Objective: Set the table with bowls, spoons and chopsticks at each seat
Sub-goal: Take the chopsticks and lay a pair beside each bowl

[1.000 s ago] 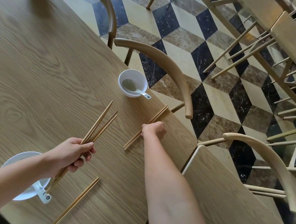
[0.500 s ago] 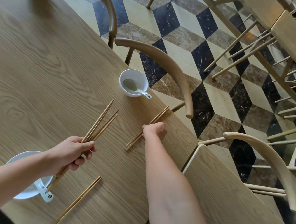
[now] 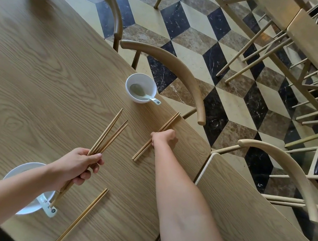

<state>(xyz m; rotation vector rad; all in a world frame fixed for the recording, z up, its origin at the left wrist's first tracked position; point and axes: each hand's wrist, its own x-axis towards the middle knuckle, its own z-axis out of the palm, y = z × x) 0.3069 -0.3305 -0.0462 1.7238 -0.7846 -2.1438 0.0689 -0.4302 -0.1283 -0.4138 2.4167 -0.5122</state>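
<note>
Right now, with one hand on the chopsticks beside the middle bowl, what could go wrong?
1. The chopstick pair under the right hand lies with its far ends at the table edge; a push could send it to the floor.
2. The chopstick bundle in the left hand ends close to the spoon in the near bowl; a swing may knock it.
</note>
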